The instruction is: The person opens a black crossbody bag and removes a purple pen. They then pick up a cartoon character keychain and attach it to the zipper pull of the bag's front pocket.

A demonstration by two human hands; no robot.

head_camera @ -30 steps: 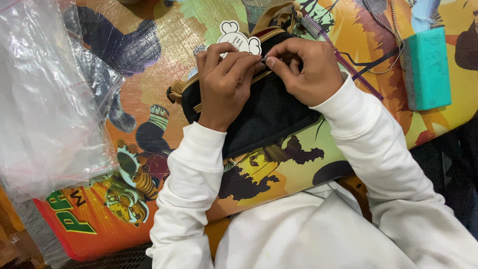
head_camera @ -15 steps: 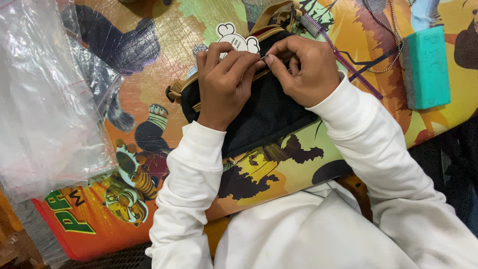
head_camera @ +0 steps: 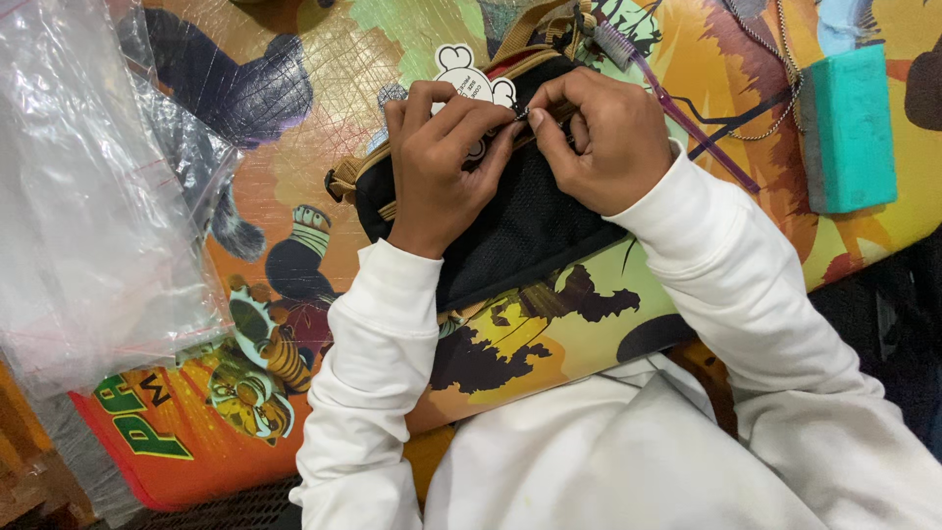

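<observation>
A black mesh pouch (head_camera: pixel 510 236) with tan trim and a tan strap lies on a colourful cartoon-printed board (head_camera: pixel 324 128). My left hand (head_camera: pixel 442 162) presses on the pouch's top edge, fingers curled along the tan zipper line. My right hand (head_camera: pixel 599 137) pinches the small metal zipper pull where the two hands meet. Both arms wear white sleeves. A white cartoon-shaped tag (head_camera: pixel 469 74) sticks out from under my left fingers.
Crumpled clear plastic bags (head_camera: pixel 88 196) cover the left side of the board. A teal sponge block (head_camera: pixel 849 128) lies at the right, with a thin metal chain (head_camera: pixel 775 54) and a purple toothbrush (head_camera: pixel 667 93) beside the pouch.
Both hands have stayed on the pouch's zipper edge; the fingers have only shifted slightly.
</observation>
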